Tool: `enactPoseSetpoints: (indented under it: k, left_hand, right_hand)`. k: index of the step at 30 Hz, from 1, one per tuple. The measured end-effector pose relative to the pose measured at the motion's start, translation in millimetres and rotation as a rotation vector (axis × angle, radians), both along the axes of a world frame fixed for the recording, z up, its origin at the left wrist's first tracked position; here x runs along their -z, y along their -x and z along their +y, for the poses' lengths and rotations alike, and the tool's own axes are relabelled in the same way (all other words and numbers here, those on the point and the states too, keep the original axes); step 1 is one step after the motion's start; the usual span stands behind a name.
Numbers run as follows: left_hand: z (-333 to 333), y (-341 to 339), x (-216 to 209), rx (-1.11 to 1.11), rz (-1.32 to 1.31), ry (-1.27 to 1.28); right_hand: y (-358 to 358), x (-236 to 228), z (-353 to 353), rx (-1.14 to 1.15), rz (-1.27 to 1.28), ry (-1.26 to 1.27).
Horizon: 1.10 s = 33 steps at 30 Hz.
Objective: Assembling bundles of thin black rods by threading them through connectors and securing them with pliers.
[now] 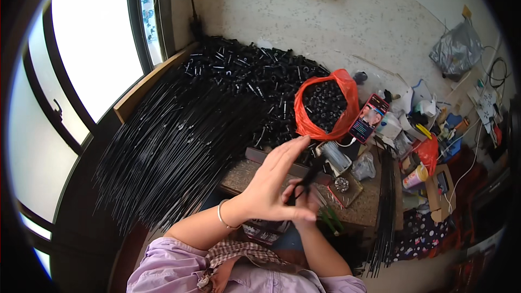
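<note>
My left hand (274, 182) is raised over the front edge of the table, its fingers stretched out and its thumb held apart. A bracelet circles that wrist. Just behind it and partly hidden by it, my right hand (306, 206) is closed round a dark black piece (310, 176), smeared by motion, so its exact kind is unclear. Beyond my hands, a heap of small black plastic parts (244, 70) covers the back of the table. Long thin black rods (173, 146) lie in a thick bundle at the left.
An open red plastic bag (347, 89) holds small black pieces. Beside it leans a lit phone (369, 118) with a white cable. Tools, bags and a cup-shaped container (415, 176) clutter the right. More black rods (385, 206) hang over the front edge. A wooden board (154, 81) borders the window side.
</note>
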<state>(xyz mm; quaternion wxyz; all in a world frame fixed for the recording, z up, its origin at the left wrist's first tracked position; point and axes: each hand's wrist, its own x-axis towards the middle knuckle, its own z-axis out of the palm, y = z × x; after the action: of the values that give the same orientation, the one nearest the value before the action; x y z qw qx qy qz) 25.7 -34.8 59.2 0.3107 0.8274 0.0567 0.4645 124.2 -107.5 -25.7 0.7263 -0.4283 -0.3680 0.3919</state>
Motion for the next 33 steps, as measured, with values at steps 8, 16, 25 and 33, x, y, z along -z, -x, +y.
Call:
enactPoseSetpoints:
  k: [8,16,25,33]
  left_hand:
    - [36.7,-8.5,31.4,0.257,0.116,0.280]
    - [172.1,-105.2,47.4,0.128,0.408,0.122]
    - [263.9,-195.7,94.5,-0.690,0.887,-0.709]
    - [266.0,-154.3,70.5,-0.428,0.185,-0.034]
  right_hand:
    - [-5.4,20.9,31.7,-0.294,0.128,-0.103]
    - [-57.4,42.4,54.6,0.019,0.331,0.186]
    - [-103.1,36.8,70.4,0.030,0.300,0.204]
    - [-83.2,41.9,75.0,0.148,0.158,0.270]
